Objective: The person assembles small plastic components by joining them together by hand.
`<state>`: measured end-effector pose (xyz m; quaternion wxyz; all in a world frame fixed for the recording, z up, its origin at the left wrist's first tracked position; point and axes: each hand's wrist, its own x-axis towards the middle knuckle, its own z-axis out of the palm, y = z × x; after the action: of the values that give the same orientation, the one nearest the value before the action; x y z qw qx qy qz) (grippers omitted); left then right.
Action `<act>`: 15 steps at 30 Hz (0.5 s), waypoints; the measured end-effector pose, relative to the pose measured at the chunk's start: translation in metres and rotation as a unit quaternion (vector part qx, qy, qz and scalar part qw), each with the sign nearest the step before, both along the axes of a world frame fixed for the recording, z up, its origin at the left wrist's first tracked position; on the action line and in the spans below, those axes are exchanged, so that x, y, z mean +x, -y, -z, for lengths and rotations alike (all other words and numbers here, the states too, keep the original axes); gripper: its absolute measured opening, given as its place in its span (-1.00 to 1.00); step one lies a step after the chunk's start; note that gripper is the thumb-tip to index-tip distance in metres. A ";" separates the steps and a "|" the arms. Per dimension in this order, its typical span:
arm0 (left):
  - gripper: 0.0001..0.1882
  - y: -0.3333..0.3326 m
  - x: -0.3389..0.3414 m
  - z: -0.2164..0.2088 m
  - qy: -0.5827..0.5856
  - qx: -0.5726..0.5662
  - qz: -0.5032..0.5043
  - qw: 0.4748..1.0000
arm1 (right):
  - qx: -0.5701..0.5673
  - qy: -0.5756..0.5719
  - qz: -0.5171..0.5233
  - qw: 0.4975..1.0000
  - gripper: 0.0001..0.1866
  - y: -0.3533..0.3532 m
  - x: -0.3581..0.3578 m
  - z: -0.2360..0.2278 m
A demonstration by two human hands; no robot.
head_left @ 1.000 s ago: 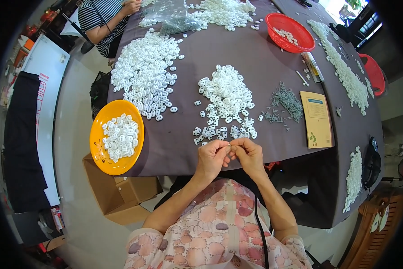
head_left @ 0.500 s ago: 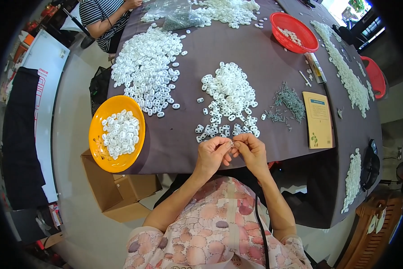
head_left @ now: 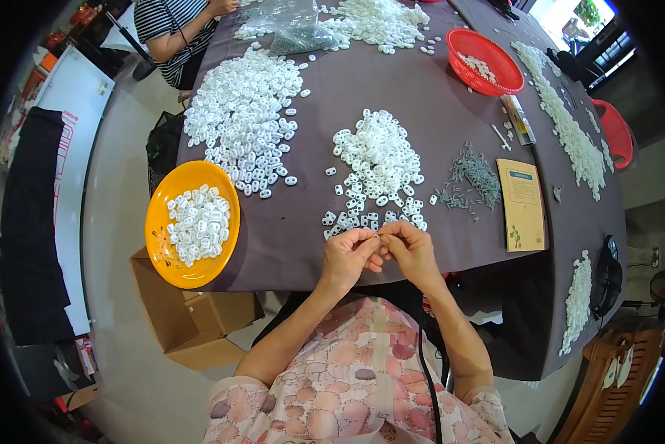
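My left hand (head_left: pixel 345 257) and my right hand (head_left: pixel 410 251) meet fingertip to fingertip above the table's near edge. Thumb and forefinger of each are pinched together. Between the left fingertips a small whitish piece (head_left: pixel 377 236) barely shows; what the right fingertips grip is hidden. Just beyond my hands lies a heap of small white plastic pieces with two holes (head_left: pixel 381 152), its nearest ones almost at my fingers. To its right is a loose pile of small grey pin-like parts (head_left: pixel 476 176).
An orange plate (head_left: pixel 161 244) of white pieces sits at the left edge, beside a larger white heap (head_left: pixel 236 111). A tan booklet (head_left: pixel 523 211) and a red basket (head_left: pixel 458 65) are to the right. An open cardboard box (head_left: pixel 192 325) stands below. Another person (head_left: pixel 173 37) is at the far left.
Both hands stay pinched together in nearly the same place. Less of the small piece between the fingers shows now. The whole view has shifted slightly.
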<state>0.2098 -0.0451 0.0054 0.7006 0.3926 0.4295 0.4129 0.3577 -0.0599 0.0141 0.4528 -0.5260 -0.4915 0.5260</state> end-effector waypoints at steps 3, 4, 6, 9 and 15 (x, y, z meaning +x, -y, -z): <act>-0.86 0.000 -0.006 -0.001 -0.019 -0.012 -0.003 1.000 | 0.014 0.040 -0.042 0.998 -0.90 -0.010 0.007 -0.006; -0.87 0.001 -0.010 0.002 -0.017 -0.023 -0.002 1.000 | 0.044 0.067 -0.063 0.995 -0.88 -0.013 0.009 -0.007; -0.87 0.002 -0.012 0.006 -0.014 -0.034 -0.003 0.999 | 0.076 0.113 -0.038 0.990 -0.87 -0.027 0.012 -0.006; -0.87 0.006 -0.013 0.008 0.017 -0.049 -0.005 0.999 | 0.213 0.326 -0.005 0.921 -0.86 -0.046 0.011 -0.005; -0.87 0.005 -0.014 0.010 0.036 -0.067 -0.012 0.997 | 0.262 0.441 -0.036 0.858 -0.82 -0.062 0.010 0.007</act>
<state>0.1954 -0.0501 -0.0049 0.7354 0.3243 0.4356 0.4052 0.3673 0.0021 0.0071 0.2903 -0.5468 -0.7780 0.1070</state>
